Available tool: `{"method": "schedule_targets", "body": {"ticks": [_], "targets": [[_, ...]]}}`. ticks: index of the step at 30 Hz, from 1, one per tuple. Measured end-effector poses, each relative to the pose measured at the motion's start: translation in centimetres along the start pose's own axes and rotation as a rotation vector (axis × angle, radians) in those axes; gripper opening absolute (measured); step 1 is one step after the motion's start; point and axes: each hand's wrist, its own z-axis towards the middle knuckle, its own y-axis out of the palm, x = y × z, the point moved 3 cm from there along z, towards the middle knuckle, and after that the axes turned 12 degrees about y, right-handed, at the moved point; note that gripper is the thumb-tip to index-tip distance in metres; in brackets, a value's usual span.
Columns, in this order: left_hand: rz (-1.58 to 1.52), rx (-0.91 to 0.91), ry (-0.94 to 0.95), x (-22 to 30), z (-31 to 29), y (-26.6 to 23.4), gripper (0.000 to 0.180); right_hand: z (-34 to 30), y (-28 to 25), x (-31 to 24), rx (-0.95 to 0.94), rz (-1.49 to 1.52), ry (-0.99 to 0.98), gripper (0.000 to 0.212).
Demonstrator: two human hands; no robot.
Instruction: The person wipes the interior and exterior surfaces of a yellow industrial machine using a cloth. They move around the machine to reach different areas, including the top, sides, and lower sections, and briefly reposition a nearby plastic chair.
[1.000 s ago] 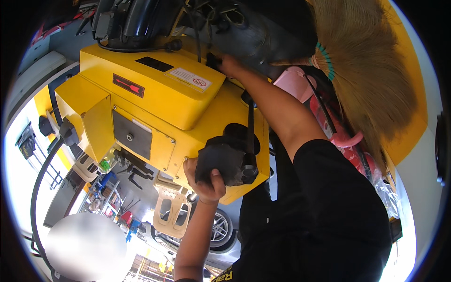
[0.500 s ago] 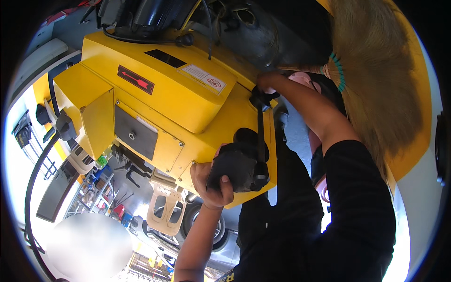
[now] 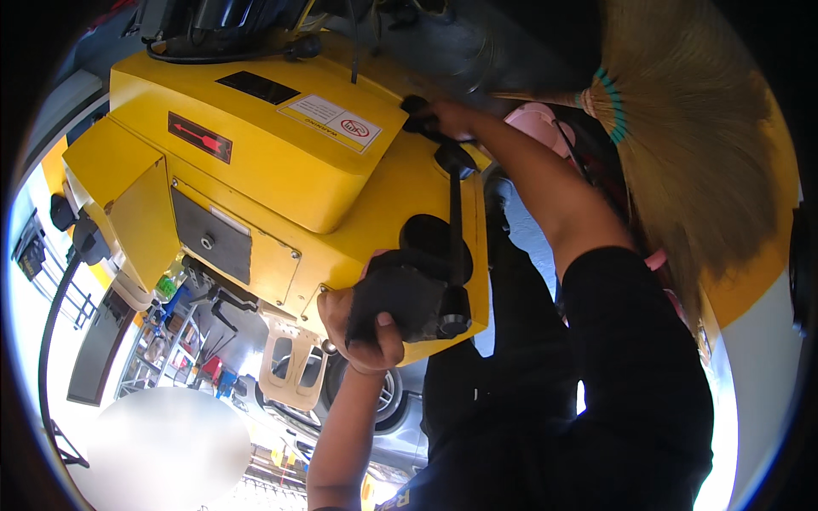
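Machine: a yellow housing (image 3: 281, 170) fills the middle and left of the view, with a sloped lid, a red arrow label (image 3: 198, 137) and a white warning sticker (image 3: 331, 120) on top, and a grey plate (image 3: 211, 243) bolted to its near face.
Left hand: the left hand (image 3: 362, 319) is wrapped from below around a black block (image 3: 400, 294) at the near right corner of the housing, thumb over its near face; the grasp looks meant to steady or bear that part.
Right hand: the right hand (image 3: 452, 119) reaches far across the top right edge and is closed on a black knob (image 3: 417, 111); the arm is stretched out because the knob sits on the far side.
Rod: a black rod (image 3: 456, 230) runs from a knob below the right hand, on the housing's right edge, to a round end (image 3: 453, 324) just right of the block, so both hands work one linkage.
Hose: a black hose (image 3: 230, 55) lies along the far edge of the lid.
Broom: a straw broom (image 3: 682, 145) with teal binding hangs at the right, apart from both hands.
Pink thing: a pink object (image 3: 537, 123) sits just behind the right forearm; its kind cannot be told.
Background: a car wheel (image 3: 383, 400) and a tool rack (image 3: 170, 341) show at the near left, well apart from the hands.
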Motion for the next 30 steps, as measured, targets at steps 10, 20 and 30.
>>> {"method": "schedule_targets", "body": {"ticks": [10, 20, 30], "targets": [[0.079, 0.224, 0.098, 0.1, 1.6, 0.4, 0.041, -9.7, -2.5, 5.3, -0.476, -0.489, 0.591, 0.048], [0.078, 0.196, 0.063, 0.9, 2.6, -0.2, 0.044, -10.2, -16.5, -10.3, -0.099, 0.287, 0.266, 0.045], [0.033, 0.167, -0.006, 1.3, 3.4, -0.3, 0.043, -15.0, -11.8, -22.9, 0.280, 0.309, -0.122, 0.046]]}}
